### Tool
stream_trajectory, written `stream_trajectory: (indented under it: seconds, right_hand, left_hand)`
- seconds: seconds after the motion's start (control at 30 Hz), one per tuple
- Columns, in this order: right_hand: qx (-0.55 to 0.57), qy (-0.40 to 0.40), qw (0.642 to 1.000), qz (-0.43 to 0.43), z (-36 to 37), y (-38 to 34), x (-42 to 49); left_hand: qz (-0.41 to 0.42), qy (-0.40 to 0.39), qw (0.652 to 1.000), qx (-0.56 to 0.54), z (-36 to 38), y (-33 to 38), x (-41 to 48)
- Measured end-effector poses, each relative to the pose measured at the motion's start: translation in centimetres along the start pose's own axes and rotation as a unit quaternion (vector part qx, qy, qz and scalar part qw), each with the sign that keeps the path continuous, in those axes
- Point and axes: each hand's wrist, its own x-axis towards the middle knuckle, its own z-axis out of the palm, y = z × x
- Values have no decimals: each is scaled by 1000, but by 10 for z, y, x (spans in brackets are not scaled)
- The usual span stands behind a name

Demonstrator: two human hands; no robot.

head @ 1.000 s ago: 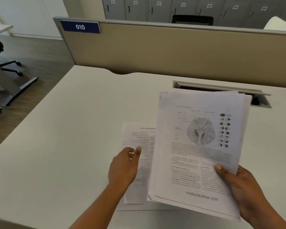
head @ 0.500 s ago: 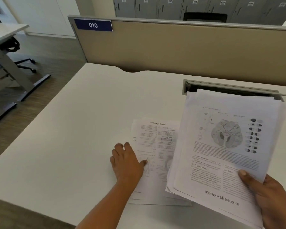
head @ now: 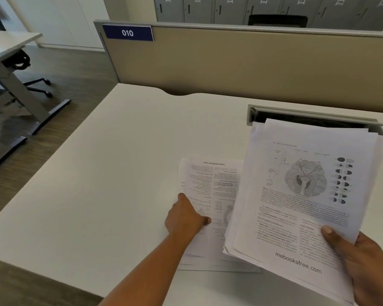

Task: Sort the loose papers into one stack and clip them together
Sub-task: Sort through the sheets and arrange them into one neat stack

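My right hand (head: 363, 263) holds a loose stack of printed papers (head: 305, 195) above the white desk, thumb pressed on the top sheet, which shows a brain diagram. Left of that stack, more printed sheets (head: 210, 180) lie flat on the desk, text upside down to me. My left hand (head: 186, 217) grips the left edge of the top sheet there, thumb on top and fingers under the edge. The held stack hides the right part of the desk sheets. No clip is in view.
The white desk (head: 119, 173) has a beige divider panel (head: 230, 62) along its far edge, labelled 010. An open grey cable tray (head: 307, 118) sits in the desk behind the held stack. Another desk and a chair base (head: 38, 85) stand on the floor to the left.
My left hand went from resting flat beside the desk sheets to pinching the edge of the top one. The held stack has stayed in my right hand, and my view has shifted left.
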Motion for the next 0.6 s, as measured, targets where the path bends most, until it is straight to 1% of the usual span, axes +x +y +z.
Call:
stream_trajectory:
  seconds: [0.07, 0.13, 0.23, 0.3, 0.37, 0.47, 0.53, 0.6]
  right_hand:
    - [7, 0, 1000, 2, -2, 0, 2]
    - [10, 5, 1000, 4, -3, 0, 2]
    - [8, 21, 1000, 4, -7, 1, 4]
    - [9, 25, 1000, 4, -10, 0, 5]
    - [16, 28, 999, 2, -14, -2, 6]
    - [19, 34, 999, 8, -18, -3, 10]
    - [18, 38, 999, 8, -21, -1, 14]
    - [13, 43, 999, 7, -22, 0, 17]
  left_hand:
    - [15, 0, 1000, -7, 2, -3, 3]
    - [26, 2, 999, -40, 4, -6, 6]
    - [40, 8, 989, -143, 2, -7, 5]
    - [59, 20, 976, -207, -9, -8, 2]
    - [79, 48, 965, -245, -26, -11, -1]
    - [78, 83, 941, -318, -61, -19, -7]
    - [73, 89, 923, -366, -86, -22, -11]
    - [67, 78, 901, -422, -107, -19, -17]
